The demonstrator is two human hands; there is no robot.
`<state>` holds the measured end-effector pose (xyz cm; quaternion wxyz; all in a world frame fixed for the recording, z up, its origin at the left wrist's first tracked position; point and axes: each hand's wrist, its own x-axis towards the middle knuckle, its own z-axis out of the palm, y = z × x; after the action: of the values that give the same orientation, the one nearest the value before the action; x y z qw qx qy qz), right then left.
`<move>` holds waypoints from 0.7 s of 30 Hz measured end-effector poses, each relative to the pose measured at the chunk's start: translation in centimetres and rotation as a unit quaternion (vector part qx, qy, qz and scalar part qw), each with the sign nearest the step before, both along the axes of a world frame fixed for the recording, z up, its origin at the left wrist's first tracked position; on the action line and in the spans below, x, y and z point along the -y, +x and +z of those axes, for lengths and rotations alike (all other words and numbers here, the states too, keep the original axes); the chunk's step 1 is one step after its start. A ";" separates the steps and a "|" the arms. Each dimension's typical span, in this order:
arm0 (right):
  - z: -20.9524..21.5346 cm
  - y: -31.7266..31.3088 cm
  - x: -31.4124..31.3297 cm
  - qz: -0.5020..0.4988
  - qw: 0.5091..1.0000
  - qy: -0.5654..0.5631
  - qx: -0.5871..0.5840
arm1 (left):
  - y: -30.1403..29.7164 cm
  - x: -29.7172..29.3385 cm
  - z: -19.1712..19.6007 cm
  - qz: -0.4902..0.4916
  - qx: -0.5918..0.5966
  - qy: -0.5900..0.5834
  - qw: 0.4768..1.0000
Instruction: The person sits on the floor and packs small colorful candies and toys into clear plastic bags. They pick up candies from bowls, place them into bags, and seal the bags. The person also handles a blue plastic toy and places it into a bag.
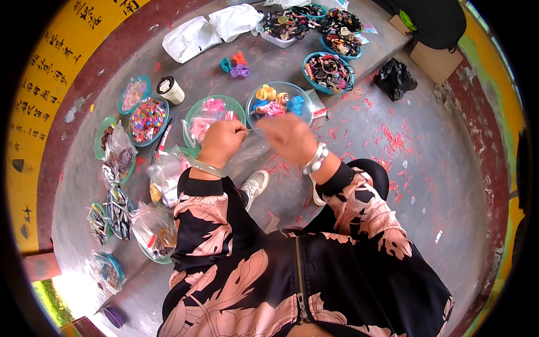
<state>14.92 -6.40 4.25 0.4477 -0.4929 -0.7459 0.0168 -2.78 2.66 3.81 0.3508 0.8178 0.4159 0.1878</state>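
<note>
My left hand is closed, fingers pinched together at the edge of a thin clear plastic bag that hangs between my hands. To its right, my right hand is smeared by motion, so its fingers cannot be made out. Just beyond the left hand stands a green basin with pink pieces and clear packets in it. Beyond the right hand is a clear round bowl holding yellow hair claw clips, pink ones and blue ones.
Orange, teal and purple claw clips lie on the grey floor. Basins of hair ties stand far right, near a black plastic bag. At left are a basin of colourful small pieces, a lidded cup and several bagged goods. Red scraps litter the floor.
</note>
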 end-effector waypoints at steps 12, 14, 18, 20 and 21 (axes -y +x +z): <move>-17.4 5.8 -10.4 -0.227 0.650 -0.488 -0.537 | 1.3 0.9 -0.1 -0.131 -0.029 0.019 0.991; -19.3 5.6 -11.0 -0.279 0.554 -0.473 -0.626 | 1.7 0.9 0.0 -0.129 -0.034 0.015 0.991; -20.2 4.1 -11.9 -0.296 0.503 -0.426 -0.691 | 1.6 0.8 0.2 -0.131 -0.036 -0.015 0.991; -20.6 4.0 -12.4 -0.279 0.490 -0.433 -0.703 | 1.7 0.7 0.0 -0.140 -0.032 0.000 0.990; -21.2 4.2 -12.5 -0.272 0.484 -0.434 -0.710 | 1.8 0.7 -0.1 -0.147 -0.029 0.007 0.989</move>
<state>19.16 6.10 -16.96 0.5363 -0.6239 0.0984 0.5599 -1.01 1.99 3.72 0.3565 0.8775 0.3003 0.1132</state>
